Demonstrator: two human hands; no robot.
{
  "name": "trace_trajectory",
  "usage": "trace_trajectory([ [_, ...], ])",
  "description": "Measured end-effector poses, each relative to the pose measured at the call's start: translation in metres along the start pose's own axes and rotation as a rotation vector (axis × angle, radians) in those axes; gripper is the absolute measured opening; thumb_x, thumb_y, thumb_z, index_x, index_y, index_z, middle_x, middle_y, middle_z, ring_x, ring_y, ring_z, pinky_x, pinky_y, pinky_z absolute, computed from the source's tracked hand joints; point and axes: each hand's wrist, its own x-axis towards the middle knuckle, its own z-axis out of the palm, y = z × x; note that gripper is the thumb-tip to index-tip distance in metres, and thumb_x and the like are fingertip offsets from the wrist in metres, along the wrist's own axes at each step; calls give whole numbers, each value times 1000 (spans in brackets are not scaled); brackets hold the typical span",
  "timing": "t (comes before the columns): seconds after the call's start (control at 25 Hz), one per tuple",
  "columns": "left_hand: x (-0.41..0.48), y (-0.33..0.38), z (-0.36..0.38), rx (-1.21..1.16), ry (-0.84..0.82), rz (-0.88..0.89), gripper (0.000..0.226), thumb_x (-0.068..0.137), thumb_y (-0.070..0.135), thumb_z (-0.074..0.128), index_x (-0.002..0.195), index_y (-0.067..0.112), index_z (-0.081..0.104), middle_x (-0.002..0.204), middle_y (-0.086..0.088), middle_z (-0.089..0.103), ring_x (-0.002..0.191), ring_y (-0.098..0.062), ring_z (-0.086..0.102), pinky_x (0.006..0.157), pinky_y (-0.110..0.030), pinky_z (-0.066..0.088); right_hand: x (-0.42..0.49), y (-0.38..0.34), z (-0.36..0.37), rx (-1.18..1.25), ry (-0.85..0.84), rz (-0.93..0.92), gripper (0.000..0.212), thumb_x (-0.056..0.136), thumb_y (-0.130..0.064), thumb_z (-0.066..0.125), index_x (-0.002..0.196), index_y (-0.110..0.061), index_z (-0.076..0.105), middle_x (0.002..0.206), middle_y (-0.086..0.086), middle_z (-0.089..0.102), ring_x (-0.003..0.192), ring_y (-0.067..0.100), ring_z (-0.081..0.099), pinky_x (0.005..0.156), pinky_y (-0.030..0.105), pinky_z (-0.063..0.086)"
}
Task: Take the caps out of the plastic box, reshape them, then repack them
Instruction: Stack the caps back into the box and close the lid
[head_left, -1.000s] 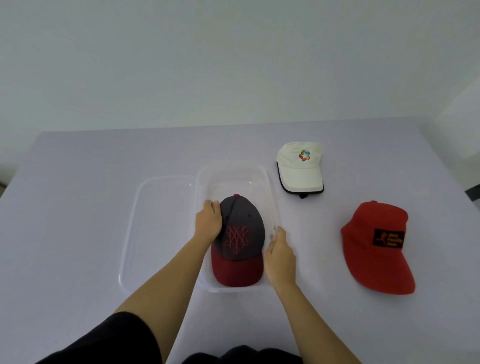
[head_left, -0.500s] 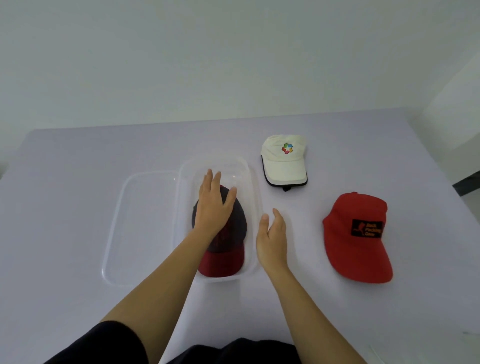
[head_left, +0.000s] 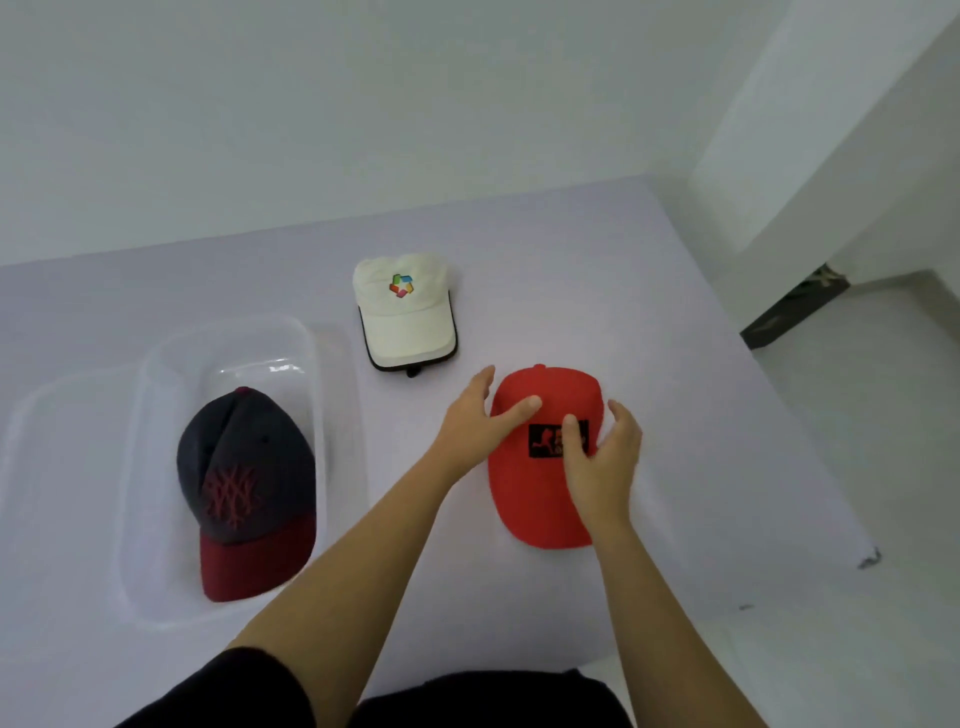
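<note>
A dark grey cap (head_left: 244, 467) with a maroon brim lies inside the clear plastic box (head_left: 156, 364) at the left. A red cap (head_left: 524, 499) with a black patch lies on the table to the right. My left hand (head_left: 475, 421) rests on the red cap's left side, fingers spread. On the cap's right side sits my right hand (head_left: 602, 457), thumb over the patch, fingers curved around the crown. Neither hand lifts the cap. A white cap (head_left: 405, 312) with a coloured logo lies further back.
The clear lid (head_left: 31, 415) lies beside the box at the far left. The lilac table (head_left: 571, 270) ends at the right, with the floor (head_left: 857, 415) and a dark object (head_left: 795, 306) beyond. A wall stands behind.
Both hands left the box and the grey cap and moved right onto the red cap. The view has swung right, so the box now sits at the left.
</note>
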Motion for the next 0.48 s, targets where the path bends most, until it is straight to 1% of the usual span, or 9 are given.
trace_trajectory([
  [0.04,9,1,9,-79,-37,-55,79,77,52,69,141,18,37,143,3,46,126,-13,49,102,-32,44,6,13,-5,-8,-103,27,72,81,-38,67,138,-11,33,140,9,39,131,23,36,107,30,29],
  [0.12,25,2,20,-206,-103,-135,57,76,40,74,125,18,53,125,-1,62,106,-12,63,85,-26,53,10,34,-7,-32,-286,43,99,66,-55,73,143,-20,23,145,2,36,134,20,35,111,41,33],
  [0.16,32,1,22,-244,-143,-162,52,77,34,76,121,17,56,119,-3,66,101,-14,66,82,-27,55,9,41,-5,-67,-337,33,108,60,-63,72,145,-24,18,146,-1,36,134,18,36,109,45,35],
  [0.2,38,0,25,-284,-177,-193,50,77,29,76,121,16,57,117,-5,68,100,-17,67,83,-30,56,8,47,-3,-102,-363,19,112,57,-69,70,145,-27,15,146,-3,36,133,18,37,108,46,36],
  [0.24,42,-1,26,-327,-196,-221,49,78,26,75,123,15,57,116,-7,68,102,-20,68,85,-34,56,9,51,-1,-128,-367,4,114,56,-73,67,146,-28,14,146,-3,37,133,19,38,107,47,36],
  [0.32,48,-1,27,-393,-209,-249,44,83,23,70,124,15,57,118,-9,68,105,-23,66,88,-36,55,9,54,1,-138,-350,-13,112,57,-77,62,146,-28,14,145,-2,38,132,19,38,107,47,36],
  [0.48,47,-1,23,-473,-208,-249,37,92,24,58,127,11,56,121,-11,66,109,-24,64,88,-33,53,4,49,1,-94,-318,-25,106,61,-71,64,146,-30,13,146,-2,37,133,19,36,108,47,35],
])
